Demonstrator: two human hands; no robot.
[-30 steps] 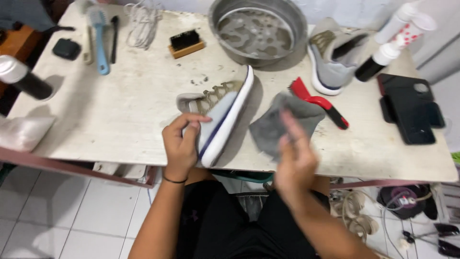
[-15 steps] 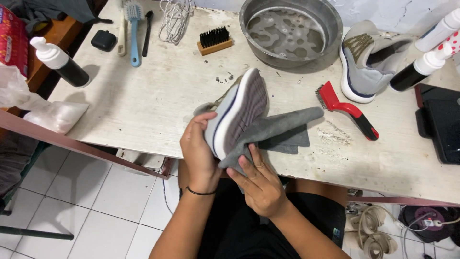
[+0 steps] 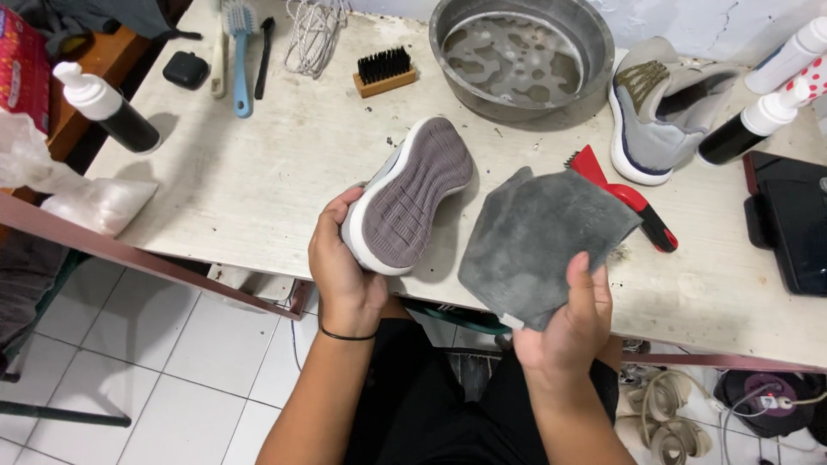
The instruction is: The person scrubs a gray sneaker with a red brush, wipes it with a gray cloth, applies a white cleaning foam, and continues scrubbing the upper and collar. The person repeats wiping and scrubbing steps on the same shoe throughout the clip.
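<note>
My left hand (image 3: 343,274) grips a grey sneaker (image 3: 412,196) by its heel, sole turned up toward me, above the table's near edge. The sole is grey ribbed rubber with a white rim. My right hand (image 3: 568,323) holds a grey cloth (image 3: 538,241) spread flat, just right of the shoe and apart from it. The second grey sneaker (image 3: 659,108) stands upright at the back right, next to the metal basin (image 3: 521,56).
On the white table (image 3: 258,172) lie a red-handled brush (image 3: 624,198), a wooden brush (image 3: 385,71), a blue brush (image 3: 241,52), white laces (image 3: 314,26), pump bottles (image 3: 108,108) (image 3: 758,120) and a dark phone (image 3: 792,224). White floor tiles lie below.
The shoe was turned from its side to sole-up in my left hand. My right hand pulled the cloth off the shoe and now holds it spread out to the right.
</note>
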